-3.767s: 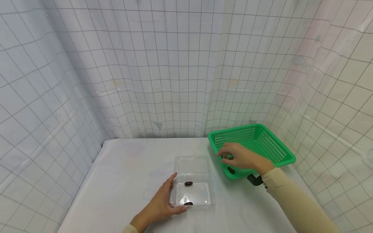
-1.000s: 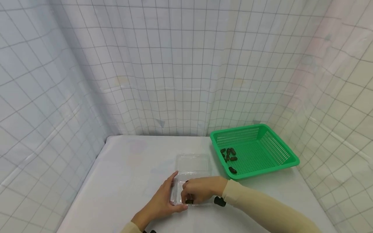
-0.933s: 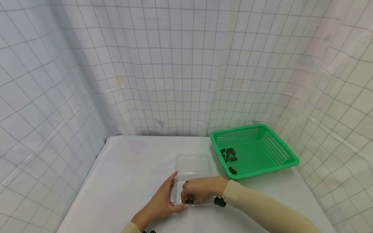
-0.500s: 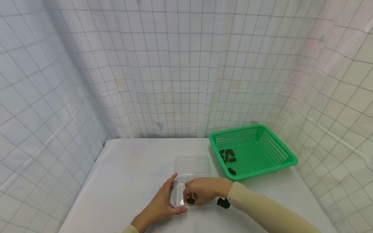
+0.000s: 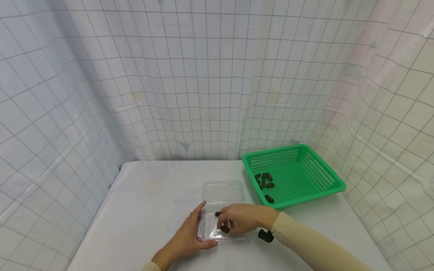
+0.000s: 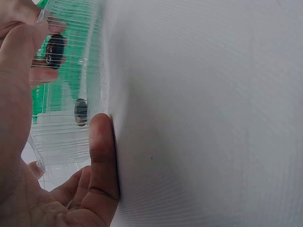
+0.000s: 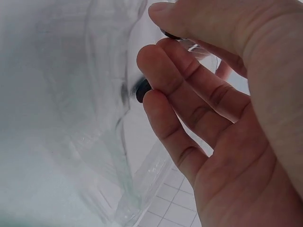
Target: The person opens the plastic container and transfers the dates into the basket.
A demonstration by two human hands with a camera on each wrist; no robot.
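Observation:
A clear plastic hinged box (image 5: 207,238) lies on the white table with its lid (image 5: 223,191) folded back. My left hand (image 5: 186,235) grips the box's left side, thumb along the near edge and fingers by the left back corner. Inside the box, my right hand (image 5: 237,219) pinches a dark brown date (image 5: 225,229) between thumb and index finger. In the left wrist view this held date (image 6: 55,51) shows through the ribbed wall, above a second date (image 6: 81,112) low in the box. The second date (image 5: 218,213) is partly behind my right fingers in the head view.
A green plastic basket (image 5: 317,195) stands at the back right, with several dates (image 5: 264,178) along its left side and one date (image 5: 269,198) near its front corner. White gridded curtains (image 5: 190,94) close in the back and both sides.
My right hand has come from over the basket into the box. In the last second it has shifted slightly back and right with the date. My left hand has stayed put.

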